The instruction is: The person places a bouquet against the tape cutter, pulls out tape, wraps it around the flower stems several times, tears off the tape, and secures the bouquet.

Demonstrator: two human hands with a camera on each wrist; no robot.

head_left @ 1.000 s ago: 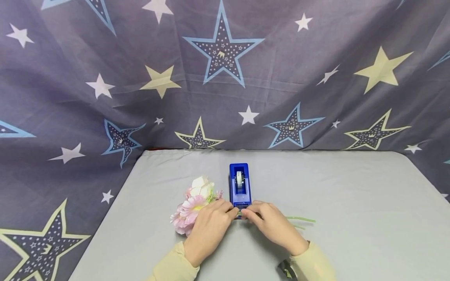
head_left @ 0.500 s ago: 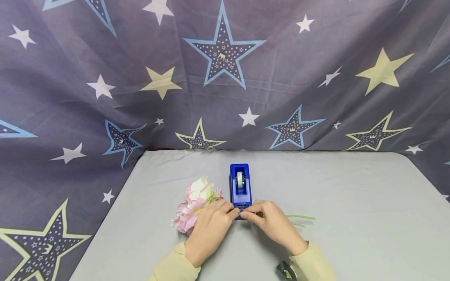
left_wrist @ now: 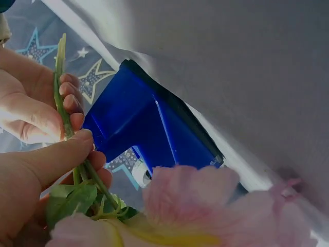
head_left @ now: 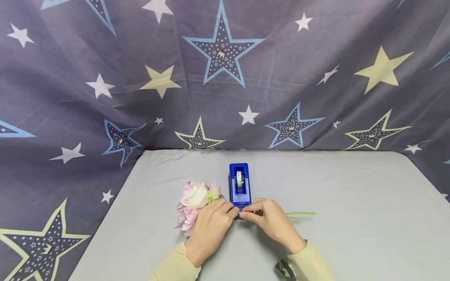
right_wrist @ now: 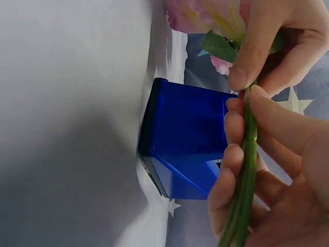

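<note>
My left hand grips a bunch of flowers by the stems, just below the blossoms, which are pink and creamy white. Close beside it, my right hand pinches the same green stems between thumb and fingers. In the left wrist view the thumbs nearly meet on the stems, and green leaves show under the left hand. A blue tape dispenser with a roll of tape stands right behind the fingertips. Whether tape is on the stems is too small to tell.
The grey-covered table stretches around the hands. A star-printed curtain hangs behind it and at the sides. Beside the right sleeve is a small dark object with a green patch.
The bunch has turned between my fingers: the white blossom has rolled toward the front and the pink ones have shifted. Fewer stem ends show at the right. Both hands stay nearly in place.
</note>
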